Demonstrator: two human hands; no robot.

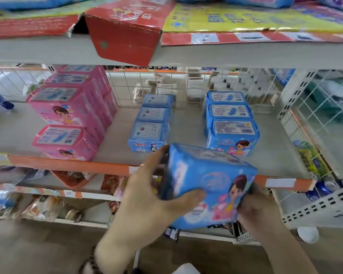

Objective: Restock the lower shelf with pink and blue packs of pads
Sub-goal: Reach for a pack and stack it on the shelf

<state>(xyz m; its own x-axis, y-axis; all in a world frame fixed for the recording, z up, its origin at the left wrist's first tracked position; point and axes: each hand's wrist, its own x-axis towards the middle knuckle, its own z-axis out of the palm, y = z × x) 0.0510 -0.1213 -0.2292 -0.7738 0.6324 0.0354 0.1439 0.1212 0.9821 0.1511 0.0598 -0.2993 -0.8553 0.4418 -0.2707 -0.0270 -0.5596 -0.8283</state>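
Grey shelving (186, 123) carries pink packs (67, 107) at the left and blue packs (231, 123) further right. Both hands grip one blue pack (208, 184) before the shelf's orange edge (67, 163): left hand (147, 196) curled round its left end, right hand (255, 210) clasping its lower right corner.

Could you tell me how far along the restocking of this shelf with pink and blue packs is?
Partly done. Pink packs are stacked at the left, with a row of small blue packs and a row of larger blue packs further right. In hand: the left hand and right hand grip another blue pack before the shelf. Bare shelf between rows remains unfilled.
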